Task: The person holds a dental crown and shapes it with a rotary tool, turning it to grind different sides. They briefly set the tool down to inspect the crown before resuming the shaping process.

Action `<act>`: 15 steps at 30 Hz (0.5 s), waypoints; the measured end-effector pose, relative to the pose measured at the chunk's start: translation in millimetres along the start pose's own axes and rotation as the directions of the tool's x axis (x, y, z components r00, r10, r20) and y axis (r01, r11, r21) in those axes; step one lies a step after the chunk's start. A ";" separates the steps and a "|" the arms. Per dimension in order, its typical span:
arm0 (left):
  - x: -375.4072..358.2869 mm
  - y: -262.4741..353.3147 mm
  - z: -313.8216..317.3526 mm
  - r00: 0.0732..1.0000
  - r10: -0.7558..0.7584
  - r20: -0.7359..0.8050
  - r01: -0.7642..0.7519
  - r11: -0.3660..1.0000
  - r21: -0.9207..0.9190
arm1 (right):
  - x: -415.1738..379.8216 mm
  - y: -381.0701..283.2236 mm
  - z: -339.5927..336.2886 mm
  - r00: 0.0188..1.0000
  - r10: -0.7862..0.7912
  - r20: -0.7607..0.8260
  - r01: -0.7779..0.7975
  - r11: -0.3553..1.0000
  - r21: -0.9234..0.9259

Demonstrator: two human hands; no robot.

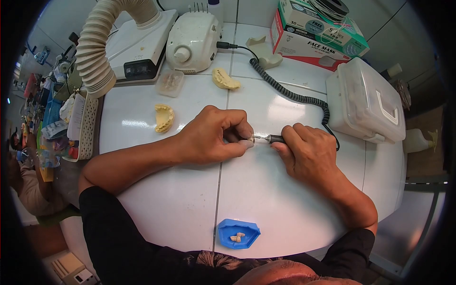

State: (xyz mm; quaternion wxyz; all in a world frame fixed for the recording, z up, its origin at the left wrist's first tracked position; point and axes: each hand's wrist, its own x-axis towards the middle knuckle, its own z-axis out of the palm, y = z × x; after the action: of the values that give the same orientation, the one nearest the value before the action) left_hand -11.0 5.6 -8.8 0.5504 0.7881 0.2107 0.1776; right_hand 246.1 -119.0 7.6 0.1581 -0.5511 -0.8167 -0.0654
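Observation:
My left hand is closed in a pinch at the middle of the table. Between its fingertips is a small tooth-like piece, mostly hidden. My right hand wraps round a dark rotary handpiece, whose thin metal bit points left and reaches the piece; exact contact is too small to tell. A coiled cord runs from behind my right hand to the white control unit. Beyond my left forearm lies a yellowish dental cast. Close to my body, a blue tray holds several tooth-coloured pieces.
A second dental cast and a small clear box lie farther back. A ribbed hose hangs at the left above a basket. Face mask boxes and a lidded white case stand right. Another person sits far left.

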 end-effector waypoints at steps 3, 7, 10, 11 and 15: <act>0.1 -1.0 0.5 1.000 -0.002 -0.001 0.002 1.000 -0.005 | 0.4 -0.2 -0.7 1.000 0.001 -0.001 -0.001 1.000 0.004; -0.2 5.3 -1.4 0.999 -0.049 0.022 0.049 0.999 0.002 | -0.2 0.5 0.4 1.000 -0.008 -0.007 0.008 1.000 0.010; 0.6 5.4 -2.2 0.998 -0.053 0.027 0.052 0.999 0.014 | -0.6 0.0 0.3 1.000 0.004 -0.001 -0.004 1.000 0.001; 0.5 4.9 -2.2 0.998 -0.049 0.027 0.048 0.999 0.020 | -0.7 -0.2 0.4 1.000 0.014 0.003 -0.014 1.000 -0.001; -0.1 5.9 -1.9 0.998 -0.050 0.030 0.050 0.999 0.018 | -0.3 1.7 -1.1 1.000 -0.009 0.008 0.009 1.000 0.023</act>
State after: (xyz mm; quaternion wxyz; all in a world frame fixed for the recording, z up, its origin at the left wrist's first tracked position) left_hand -11.3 5.3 -2.6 0.5509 0.7900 0.2235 0.1500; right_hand 248.0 -118.9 8.4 0.1610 -0.5458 -0.8205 -0.0547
